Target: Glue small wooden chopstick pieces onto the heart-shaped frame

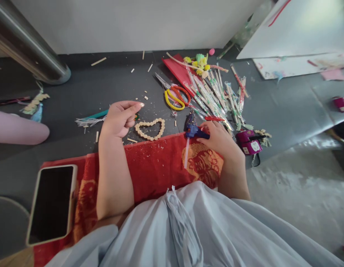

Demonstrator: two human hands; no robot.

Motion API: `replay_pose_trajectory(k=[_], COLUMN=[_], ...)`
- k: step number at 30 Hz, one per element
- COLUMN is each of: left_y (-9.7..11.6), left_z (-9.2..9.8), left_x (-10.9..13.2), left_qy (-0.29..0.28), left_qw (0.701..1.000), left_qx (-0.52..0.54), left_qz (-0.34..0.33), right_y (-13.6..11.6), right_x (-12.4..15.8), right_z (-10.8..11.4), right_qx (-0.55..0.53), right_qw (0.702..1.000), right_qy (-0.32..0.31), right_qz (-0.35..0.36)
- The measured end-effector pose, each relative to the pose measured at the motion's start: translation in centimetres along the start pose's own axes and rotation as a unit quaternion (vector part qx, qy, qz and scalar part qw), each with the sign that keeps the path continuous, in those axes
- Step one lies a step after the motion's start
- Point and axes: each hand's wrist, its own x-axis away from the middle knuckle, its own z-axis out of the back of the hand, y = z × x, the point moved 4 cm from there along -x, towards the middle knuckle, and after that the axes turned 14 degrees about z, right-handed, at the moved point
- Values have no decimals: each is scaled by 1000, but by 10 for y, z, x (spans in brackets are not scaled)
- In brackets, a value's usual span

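The left hand [119, 119] pinches a pale chip [142, 105], the right hand [220, 139] grips a blue glue gun [192, 131], and between them on the table [111, 85] lies a heart-shaped ring [151, 138], likely light, stiff, fragile, best held by its rim.

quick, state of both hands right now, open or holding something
Left hand: closed, pinching a small pale piece.
Right hand: closed, holding a blue glue gun.

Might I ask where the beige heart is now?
In the head view, left of centre, the beige heart lies by the red towel, between the left hand and glue gun.
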Motion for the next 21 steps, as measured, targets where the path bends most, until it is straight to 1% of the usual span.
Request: replay_pose_trajectory(k=[2, 4, 5, 6, 7, 9, 11, 12, 15, 18, 21], left_y=[0, 0, 0, -1, -1, -3, -5, -6, -8, -7, -7], left_z=[-1, -1, -1, -1, 0, 2, 3, 4, 5, 6, 6], left_x=[1, 2, 2, 2, 2, 0, -2, -2, -3, -2, -1], left_qy=[-7, -8, -5, -1, 2, 6, 7, 6, 11, 20, 21], left_qw=[1000, 1000, 1000, 1000, 1000, 999, 999, 999, 999, 999, 999], left_qx=[6, 8, 6, 4, 0, -6, -8, -7, -2, 4, 10], left_qz=[2, 13, 20, 26, 30, 32, 32, 33, 37, 41, 37], right_y=[4, 2, -1, -7, -16, -36, -55, -64, -80, -88, -91], right_x=[-4, -18, -29, -42, -58, -93, -128, -144, -183, -205, -215], right_z=[7, 18, 23, 29, 33, 35, 30, 25, 6, -13, -25], right_qx=[19, 52, 65, 75, 78, 67, 57, 48, 19, 2, -1], right_qw=[999, 998, 997, 996, 995, 989, 982, 979, 975, 975, 979], right_qy=[-29, -44, -47, -36, -18, -1, 13, 9, 10, 12, 14], right_qz=[3, 13, 21, 38, 63, 130, 177, 198, 220, 220, 202])
